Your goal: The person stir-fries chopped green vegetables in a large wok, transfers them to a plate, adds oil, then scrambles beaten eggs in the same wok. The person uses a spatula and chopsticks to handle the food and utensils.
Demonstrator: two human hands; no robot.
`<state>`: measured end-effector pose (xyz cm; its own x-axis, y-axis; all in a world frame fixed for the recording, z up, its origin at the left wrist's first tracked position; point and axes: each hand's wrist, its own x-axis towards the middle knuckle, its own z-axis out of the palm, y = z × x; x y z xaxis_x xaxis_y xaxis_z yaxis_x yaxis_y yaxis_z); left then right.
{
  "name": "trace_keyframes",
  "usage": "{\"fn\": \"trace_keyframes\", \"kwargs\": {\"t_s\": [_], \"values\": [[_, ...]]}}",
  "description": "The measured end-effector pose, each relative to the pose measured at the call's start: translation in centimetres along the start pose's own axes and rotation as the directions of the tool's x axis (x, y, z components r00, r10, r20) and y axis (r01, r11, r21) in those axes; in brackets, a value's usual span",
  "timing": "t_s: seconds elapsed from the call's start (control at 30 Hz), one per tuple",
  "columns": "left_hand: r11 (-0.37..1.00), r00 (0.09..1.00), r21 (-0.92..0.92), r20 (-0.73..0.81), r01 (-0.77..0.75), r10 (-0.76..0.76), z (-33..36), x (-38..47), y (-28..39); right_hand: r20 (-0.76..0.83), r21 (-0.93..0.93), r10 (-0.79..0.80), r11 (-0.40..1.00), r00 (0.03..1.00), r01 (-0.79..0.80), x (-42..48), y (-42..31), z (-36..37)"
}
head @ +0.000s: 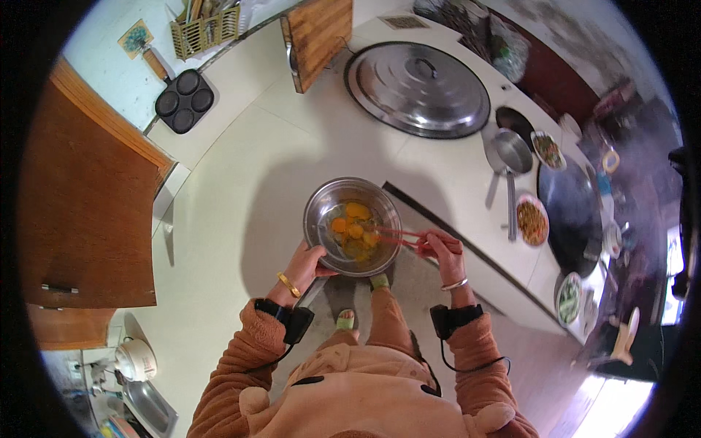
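A round stainless steel bowl (320,203) is held up in front of me, with several raw eggs (356,231) in it, some yolks whole and some spread. My left hand (308,268) grips the bowl's lower left rim, the thumb on the edge and the other fingers partly hidden under it. Right of the bowl, my right hand (442,255) is closed around red chopsticks (402,236), whose blurred tips reach over the rim into the eggs.
A large metal lid (416,90) and an upright wooden cutting board (317,44) stand on the far counter. To the right are a saucepan (509,153), a dish of chopped food (531,220), a large wok (569,219) and a plate of green vegetables (569,298). A four-cup pan (185,101) leans at the upper left.
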<state>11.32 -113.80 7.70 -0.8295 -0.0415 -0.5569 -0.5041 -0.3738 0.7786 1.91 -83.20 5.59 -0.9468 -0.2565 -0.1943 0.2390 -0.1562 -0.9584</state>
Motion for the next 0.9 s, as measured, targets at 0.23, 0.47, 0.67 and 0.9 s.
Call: {"fn": "trace_keyframes", "kwargs": {"t_s": [0.23, 0.47, 0.67, 0.9], "values": [[0.969, 0.959, 0.222, 0.233, 0.111, -0.163, 4.3, -7.0, -2.4, -0.182, 0.019, 0.036, 0.999, 0.983, -0.033, -16.6, -0.3, -4.5], [0.913, 0.867, 0.403, 0.428, 0.069, -0.254, 13.1, -10.7, -6.4, -0.382, 0.010, -0.002, 1.000, 0.924, 0.006, -28.7, -2.6, -12.7], [0.888, 0.810, 0.456, 0.498, 0.058, -0.309, 24.1, -14.4, -11.3, -0.467, -0.029, -0.123, 0.992, 0.876, 0.123, -38.2, -4.0, -22.3], [0.886, 0.806, 0.463, 0.512, 0.032, -0.297, 36.5, -18.3, -17.8, -0.399, 0.010, -0.088, 0.995, 0.913, 0.100, -47.1, -6.0, -33.6]]}}
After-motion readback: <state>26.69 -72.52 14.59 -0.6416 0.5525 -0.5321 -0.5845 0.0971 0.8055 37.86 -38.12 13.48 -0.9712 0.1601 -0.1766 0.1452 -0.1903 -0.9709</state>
